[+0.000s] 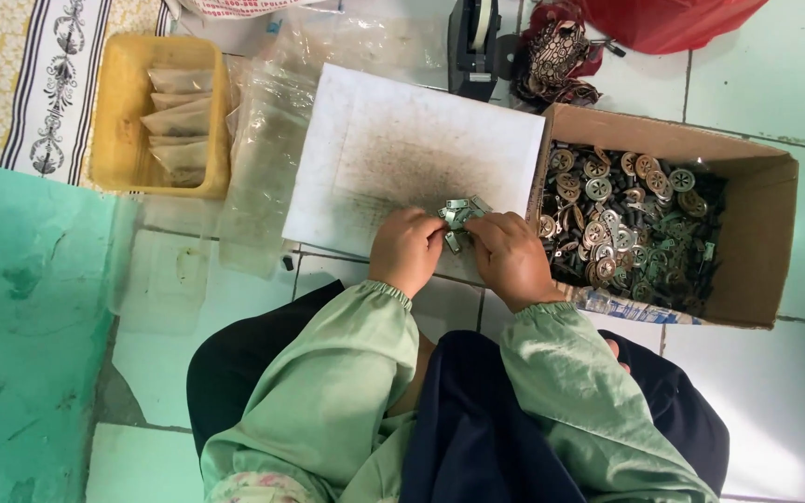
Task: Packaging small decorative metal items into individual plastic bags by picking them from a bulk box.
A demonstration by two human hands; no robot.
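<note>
A small cluster of metal parts (459,216) is held between the two hands at the near edge of the white sheet (402,154), which is taken here as the landmark. The left hand (407,250) is curled shut at the sheet's near edge, its fingertips pressed on the left side of the cluster; the right hand (511,256) is closed likewise on the cluster's right side, so that the parts are pinched between both sets of fingers and project slightly beyond them, over the sheet. How many pieces are held cannot be told.

Just right of the sheet, a cardboard box (757,251) is seen, filled with round metal discs and dark small parts (631,228). Left of the sheet, clear plastic bags (267,149) are spread, and further left a yellow tray (118,140) with filled packets is placed. Beyond the sheet's far edge a tape dispenser (477,42) stands, with a red bag (668,19) to its right
</note>
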